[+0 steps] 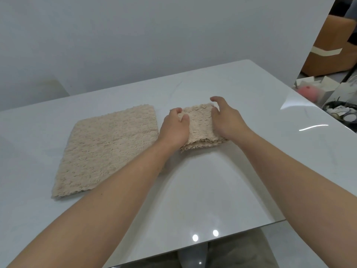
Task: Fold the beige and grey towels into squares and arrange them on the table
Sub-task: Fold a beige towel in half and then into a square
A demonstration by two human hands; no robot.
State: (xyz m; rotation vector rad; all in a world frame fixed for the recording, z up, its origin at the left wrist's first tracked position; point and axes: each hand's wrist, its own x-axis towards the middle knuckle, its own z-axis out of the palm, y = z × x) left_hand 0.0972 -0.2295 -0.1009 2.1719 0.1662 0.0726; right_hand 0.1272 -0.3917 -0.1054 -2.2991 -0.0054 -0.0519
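Note:
A small folded beige towel [200, 128] lies in a layered square near the middle of the white table [251, 105]. My left hand [174, 128] rests on its left side, fingers curled and pinching the far left corner. At the towel's right edge is my right hand [225, 120], its fingers spread and curved above the far right corner, thumb against the cloth. A larger beige towel [108, 149] lies flat and unfolded to the left, with my left forearm crossing its near right corner. No grey towel is visible.
The glossy table ends at a near edge [231, 236] and a right edge. A white wall stands close behind it. Past the right edge are a brown box [332, 45], white paper bags [328, 89], a pink object [306, 91] and a dark bowl of clutter [342, 111].

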